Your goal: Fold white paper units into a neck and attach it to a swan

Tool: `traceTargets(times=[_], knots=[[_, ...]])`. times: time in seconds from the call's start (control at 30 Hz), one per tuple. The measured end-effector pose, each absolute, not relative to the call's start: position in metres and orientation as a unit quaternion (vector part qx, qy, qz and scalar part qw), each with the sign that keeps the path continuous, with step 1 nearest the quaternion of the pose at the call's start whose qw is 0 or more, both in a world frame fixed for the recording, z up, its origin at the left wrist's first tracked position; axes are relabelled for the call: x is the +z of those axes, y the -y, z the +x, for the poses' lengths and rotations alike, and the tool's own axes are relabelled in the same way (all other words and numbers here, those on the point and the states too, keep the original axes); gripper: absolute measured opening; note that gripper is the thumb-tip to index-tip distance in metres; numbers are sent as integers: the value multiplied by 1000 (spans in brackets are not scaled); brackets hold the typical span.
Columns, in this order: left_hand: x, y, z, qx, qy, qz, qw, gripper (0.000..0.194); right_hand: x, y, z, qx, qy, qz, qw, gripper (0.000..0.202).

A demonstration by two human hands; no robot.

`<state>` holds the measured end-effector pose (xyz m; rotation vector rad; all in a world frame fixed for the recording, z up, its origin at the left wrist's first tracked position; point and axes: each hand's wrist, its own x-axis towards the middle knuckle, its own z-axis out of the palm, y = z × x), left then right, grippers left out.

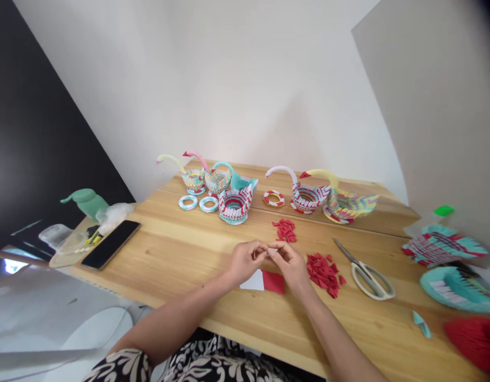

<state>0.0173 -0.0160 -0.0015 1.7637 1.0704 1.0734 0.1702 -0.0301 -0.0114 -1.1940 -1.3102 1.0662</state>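
My left hand (247, 259) and my right hand (288, 260) meet above the wooden table, fingertips pinched around a small white paper piece (273, 250). The fingers hide most of it. Beneath my hands lie a white paper sheet (253, 281) and a red paper sheet (273, 281), side by side. A pile of small red folded pieces (324, 274) is just right of my right hand. Another red pile (285, 230) sits beyond my fingertips.
Folded-paper swans, including a white-necked one (308, 197), stand along the back with paper rings (274, 198). Scissors (368, 276) lie to the right, near turquoise paper parts (455, 289). A black phone (112, 244) and a green watering can (88, 202) are at the left.
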Motion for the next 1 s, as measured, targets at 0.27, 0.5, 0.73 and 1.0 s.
traceTargets(times=[0.27,0.5,0.73,1.0], knots=[[-2,11,17,473,-396,556,557,17,-20,27,173,455,536,-496,509,36],[-2,6,17,470,-390,503,611,26,-17,28,173,444,543,-495,513,35],[3,11,16,458,-394,557,570,23,-18,28,174,430,538,-511,515,30],[-10,12,15,409,-426,740,323,33,-13,30,173,443,521,-518,514,27]])
